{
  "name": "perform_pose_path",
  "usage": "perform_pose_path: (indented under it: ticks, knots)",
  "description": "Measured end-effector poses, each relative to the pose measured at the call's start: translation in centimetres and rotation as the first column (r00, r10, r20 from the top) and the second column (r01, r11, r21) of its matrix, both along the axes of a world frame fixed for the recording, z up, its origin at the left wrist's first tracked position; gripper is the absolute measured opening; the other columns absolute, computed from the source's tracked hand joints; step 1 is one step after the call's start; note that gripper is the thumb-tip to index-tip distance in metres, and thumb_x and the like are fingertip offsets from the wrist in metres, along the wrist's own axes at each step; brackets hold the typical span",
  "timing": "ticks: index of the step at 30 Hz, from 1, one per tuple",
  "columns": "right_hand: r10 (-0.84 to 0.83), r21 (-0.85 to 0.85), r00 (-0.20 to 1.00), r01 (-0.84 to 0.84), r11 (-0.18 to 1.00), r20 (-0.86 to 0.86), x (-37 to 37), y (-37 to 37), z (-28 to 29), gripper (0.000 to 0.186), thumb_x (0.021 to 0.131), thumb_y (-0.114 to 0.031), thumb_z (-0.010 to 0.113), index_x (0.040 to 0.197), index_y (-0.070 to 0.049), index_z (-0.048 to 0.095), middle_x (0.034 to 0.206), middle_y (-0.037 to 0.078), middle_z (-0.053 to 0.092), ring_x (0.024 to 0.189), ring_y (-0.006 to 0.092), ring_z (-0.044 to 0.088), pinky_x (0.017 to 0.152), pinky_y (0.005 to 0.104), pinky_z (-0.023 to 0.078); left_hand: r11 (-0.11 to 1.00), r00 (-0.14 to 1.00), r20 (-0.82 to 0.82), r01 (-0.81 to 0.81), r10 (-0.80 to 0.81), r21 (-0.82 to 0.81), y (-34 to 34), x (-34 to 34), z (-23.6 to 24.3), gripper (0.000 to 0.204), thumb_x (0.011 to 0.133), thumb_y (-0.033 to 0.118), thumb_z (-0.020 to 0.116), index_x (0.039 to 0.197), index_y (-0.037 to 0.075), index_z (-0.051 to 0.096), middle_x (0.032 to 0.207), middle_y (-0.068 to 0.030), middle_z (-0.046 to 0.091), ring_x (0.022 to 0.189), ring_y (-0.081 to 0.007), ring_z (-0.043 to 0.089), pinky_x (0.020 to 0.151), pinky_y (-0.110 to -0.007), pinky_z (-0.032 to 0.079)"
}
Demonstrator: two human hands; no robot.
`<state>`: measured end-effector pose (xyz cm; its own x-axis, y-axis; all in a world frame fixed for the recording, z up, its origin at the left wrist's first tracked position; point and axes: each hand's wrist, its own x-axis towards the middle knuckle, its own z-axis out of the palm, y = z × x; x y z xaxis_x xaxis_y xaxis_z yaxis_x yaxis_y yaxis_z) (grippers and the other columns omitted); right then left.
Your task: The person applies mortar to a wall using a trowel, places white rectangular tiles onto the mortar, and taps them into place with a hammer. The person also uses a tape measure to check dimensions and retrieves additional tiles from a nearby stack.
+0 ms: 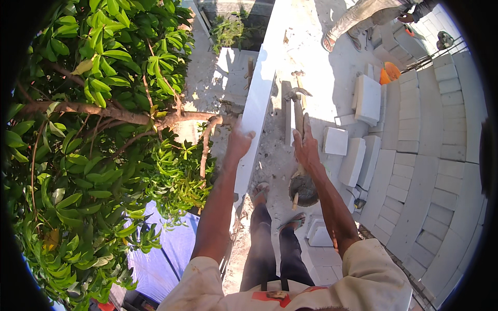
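Note:
My left hand (239,141) grips the top edge of a low white block wall (258,111), thumb lying across the top and the other fingers mostly hidden over the outer side. A claw hammer (299,115) is in my right hand (307,144), which is closed round its handle with one finger stretched along it. The hammer's head points away from me, just right of the wall. Below that hand a round container of grey mortar (304,187) stands on the floor, a wooden handle sticking out near it.
Leafy branches (93,111) crowd the left side and reach the wall. Loose white blocks (336,141) lie to the right, beside a tall block wall (410,192). An orange bowl-like object (389,72) and another person's legs (358,23) are at the far right.

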<state>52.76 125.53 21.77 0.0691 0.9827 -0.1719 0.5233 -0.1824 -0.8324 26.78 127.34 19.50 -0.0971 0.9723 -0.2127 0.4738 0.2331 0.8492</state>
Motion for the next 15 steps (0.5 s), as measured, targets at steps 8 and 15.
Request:
perform_pose_path:
  ticks: [8, 15]
  knots:
    - [0.283, 0.242, 0.879, -0.392, 0.888, 0.383, -0.5, 11.7, 4.7, 0.058, 0.106, -0.026, 0.061, 0.159, -0.011, 0.040, 0.087, 0.028, 0.071, 0.081, 0.0504, 0.069, 0.076, 0.0549, 0.056, 0.989, 0.964, -0.266, 0.033, 0.006, 0.142, -0.4, 3.2, 0.5, 0.101, 0.074, 0.037, 0.092, 0.154, 0.006, 0.040, 0.129, -0.0240, 0.069, 0.117, -0.0442, 0.069, 0.096, -0.051, 0.057]
    - [0.207, 0.323, 0.884, -0.358, 0.876, 0.419, -1.9, 13.3, 4.0, 0.064, 0.107, -0.027, 0.059, 0.165, -0.021, 0.034, 0.096, 0.027, 0.073, 0.090, 0.0467, 0.070, 0.080, 0.0530, 0.058, 0.998, 0.943, -0.329, -0.046, 0.057, 0.042, -0.3, 3.9, -0.1, 0.091, 0.072, 0.040, 0.090, 0.143, 0.000, 0.049, 0.125, -0.0225, 0.067, 0.115, -0.0385, 0.068, 0.095, -0.049, 0.056]
